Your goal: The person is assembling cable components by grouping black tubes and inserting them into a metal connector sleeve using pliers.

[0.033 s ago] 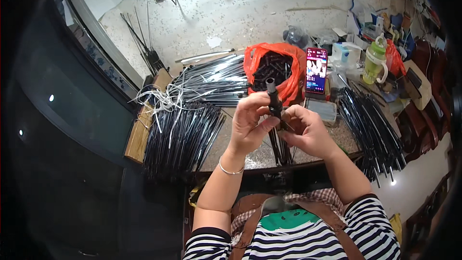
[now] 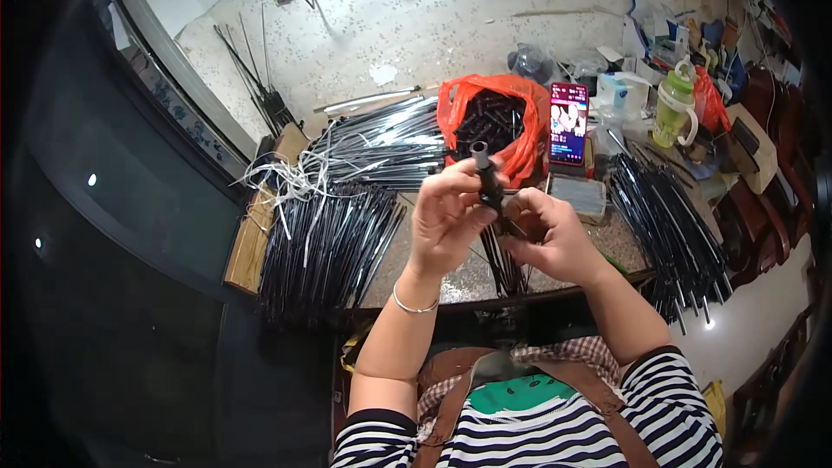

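My left hand (image 2: 446,221) is closed around a black fitting on what looks like an umbrella frame (image 2: 487,180). The frame's hollow grey tube end points up toward me, and thin dark rods (image 2: 505,270) hang below my fingers over the table edge. My right hand (image 2: 559,243) pinches at the lower side of the fitting, thumb and forefinger nearly together. A thin rod or wire seems to lie between those fingertips, partly hidden. Behind the hands, a red plastic bag (image 2: 534,156) stands full of small black plastic parts (image 2: 490,119).
Bundles of dark rods lie at left (image 2: 325,247) and right (image 2: 672,230); shinier rods (image 2: 386,143) lie behind. White strips (image 2: 299,175) tangle by a wooden block (image 2: 251,243). A lit phone (image 2: 568,121) leans beside the bag, with a green bottle (image 2: 674,108) farther right.
The tube end has tipped slightly to the left in my left hand. Both hands otherwise stay nearly in place.
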`<state>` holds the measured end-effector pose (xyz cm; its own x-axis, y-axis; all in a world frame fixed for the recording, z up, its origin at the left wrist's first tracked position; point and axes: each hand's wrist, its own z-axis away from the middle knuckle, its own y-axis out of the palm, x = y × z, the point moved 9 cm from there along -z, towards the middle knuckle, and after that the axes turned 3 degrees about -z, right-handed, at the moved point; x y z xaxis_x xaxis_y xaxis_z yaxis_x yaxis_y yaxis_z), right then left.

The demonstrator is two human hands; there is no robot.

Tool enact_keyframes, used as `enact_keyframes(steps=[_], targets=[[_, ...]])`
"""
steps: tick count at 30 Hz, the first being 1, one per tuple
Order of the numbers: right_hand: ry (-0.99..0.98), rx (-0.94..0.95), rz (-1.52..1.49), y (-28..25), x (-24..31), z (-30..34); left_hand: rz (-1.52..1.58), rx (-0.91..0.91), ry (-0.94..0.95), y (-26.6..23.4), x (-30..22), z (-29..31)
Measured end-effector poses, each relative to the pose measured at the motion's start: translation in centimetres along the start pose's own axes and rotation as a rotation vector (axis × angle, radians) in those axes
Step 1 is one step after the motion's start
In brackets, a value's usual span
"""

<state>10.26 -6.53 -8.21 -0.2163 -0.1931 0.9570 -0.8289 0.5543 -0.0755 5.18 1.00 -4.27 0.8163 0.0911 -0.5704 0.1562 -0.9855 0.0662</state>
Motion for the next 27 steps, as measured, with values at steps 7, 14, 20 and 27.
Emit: enact_keyframes(steps=[7,14,20,27], targets=[[-0.298,-0.11,0.166,0.2,1.8,0.4,0.153,-0.185,-0.006,-1.5,0.2,0.8],[-0.193,-0.2,0.018,-0.6,0.2,0.5,-0.15,-0.172,-0.022,-1.9,-0.8,1.4],[-0.196,-0.197,-0.107,-1.0,0.3,0.9,-0.043,-0.009,-0.091,-1.2,0.0,1.9],[-0.376,-0.368,0.209,-1.0,2.2,1.8,-0.296,-0.012,-0.026,-0.5,-0.4,2.1]])
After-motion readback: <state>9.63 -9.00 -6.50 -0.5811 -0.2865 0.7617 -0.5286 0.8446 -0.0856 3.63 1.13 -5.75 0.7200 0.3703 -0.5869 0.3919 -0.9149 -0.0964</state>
